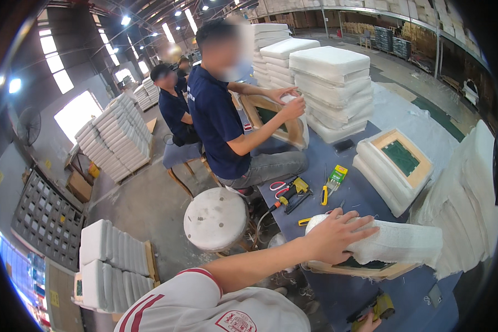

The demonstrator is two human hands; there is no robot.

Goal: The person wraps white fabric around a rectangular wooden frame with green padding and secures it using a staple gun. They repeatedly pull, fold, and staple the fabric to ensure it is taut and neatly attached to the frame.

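My left hand point(337, 238) lies with spread fingers on white cloth point(404, 241) drawn over a cushioned seat panel. A pale wooden frame point(387, 271) with a dark middle shows along the panel's near edge. At the bottom edge my right hand point(369, 323), partly cut off, is wrapped round a yellow and black staple gun point(383, 306), low beside the panel. Another yellow and black staple gun point(297, 188) rests on the blue-grey table point(365, 191), beside red-handled scissors point(277, 186). A yellow utility knife point(324, 195) lies by a green and yellow box point(337, 174).
A covered panel point(395, 166) with an open wooden frame lies at the right, near hanging white cloth point(459, 205). White cushions point(331, 83) are stacked at the back. A co-worker point(218, 110) handles another frame. A round stool point(216, 218) stands left; a phone point(436, 296) lies near right.
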